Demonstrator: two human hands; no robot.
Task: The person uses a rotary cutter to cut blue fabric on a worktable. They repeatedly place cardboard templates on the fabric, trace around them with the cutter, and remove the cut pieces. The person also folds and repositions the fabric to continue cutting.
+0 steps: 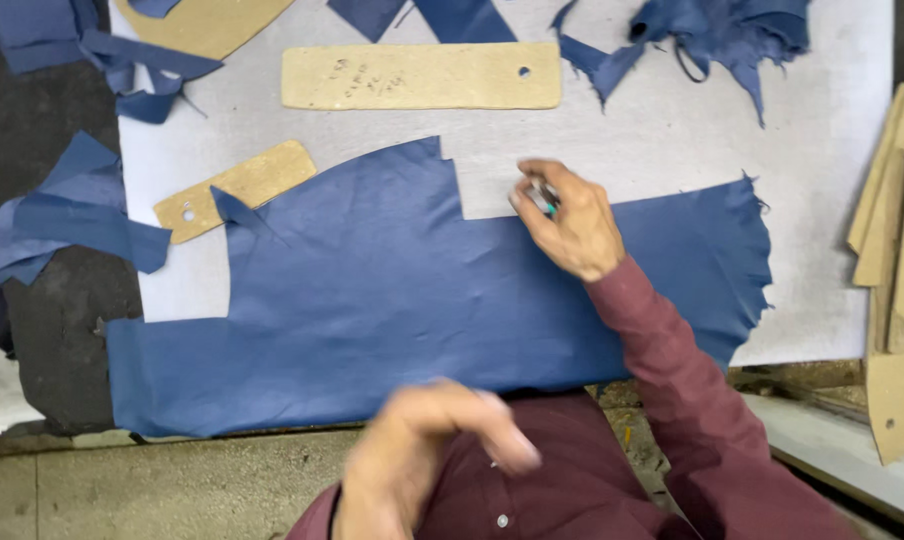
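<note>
Near the middle of the grey cutting mat (672, 150), right hand (569, 225) pinching a small cutting tool (544, 196) at the notched upper edge of blue leather (392, 300) stretching left to right; left hand (427, 455) blurred, loosely curled, raised off it.

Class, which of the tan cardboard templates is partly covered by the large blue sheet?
The short one at left: the blue sheet overlaps its lower edge. The long one lies bare.

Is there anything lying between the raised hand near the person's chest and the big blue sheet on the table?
Nothing visible. The left hand hovers blurred above the near edge of the blue sheet, with no object between them. The right hand holds a small tool on the sheet's cut edge.
</note>
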